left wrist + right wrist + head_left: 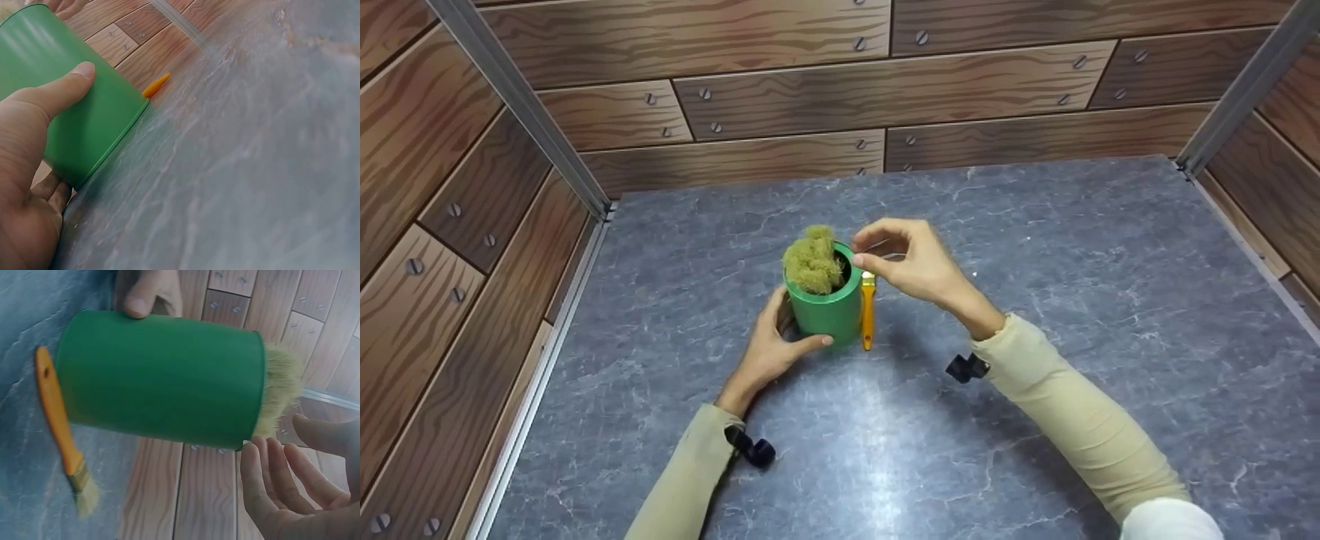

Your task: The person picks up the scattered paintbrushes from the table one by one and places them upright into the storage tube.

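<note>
A green cylindrical can (826, 319) stands upright on the table, its top rim tilted toward the head view. Tufts of yellow-green fibre, like dried moss (812, 264), stick out of its mouth. My left hand (769, 351) holds the can low on its left side, thumb across the front and fingers behind. At the right of the rim, my right hand (919, 262) has its fingertips right at the edge, thumb apart from the loosely bent fingers. The right wrist view shows nothing between that thumb and the fingers. Beside the can lies a paintbrush (868, 315) with an orange handle and pale bristles.
The grey marbled table (1080, 315) spreads around the can. Wood-patterned walls (780, 105) close it in at the back and both sides, with metal posts (529, 112) at the corners. Small white specks (975, 274) lie to the right of my right hand.
</note>
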A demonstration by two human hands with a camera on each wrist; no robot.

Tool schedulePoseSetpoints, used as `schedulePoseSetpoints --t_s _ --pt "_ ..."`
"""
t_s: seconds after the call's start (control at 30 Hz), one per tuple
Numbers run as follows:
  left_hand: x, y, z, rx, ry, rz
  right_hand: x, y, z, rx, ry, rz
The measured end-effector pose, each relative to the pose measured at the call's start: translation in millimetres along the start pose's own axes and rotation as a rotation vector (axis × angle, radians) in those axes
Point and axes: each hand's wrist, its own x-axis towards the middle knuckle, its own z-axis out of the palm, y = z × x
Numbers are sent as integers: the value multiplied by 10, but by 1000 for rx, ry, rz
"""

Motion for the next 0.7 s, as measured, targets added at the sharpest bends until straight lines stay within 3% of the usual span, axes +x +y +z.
schedulePoseSetpoints --t_s 0.43,0.7 --pt "-6 3 -7 -3 4 -3 -5 294 28 6 23 96" --pt "-2 0 4 -14 1 2 -9 472 76 -38 8 111"
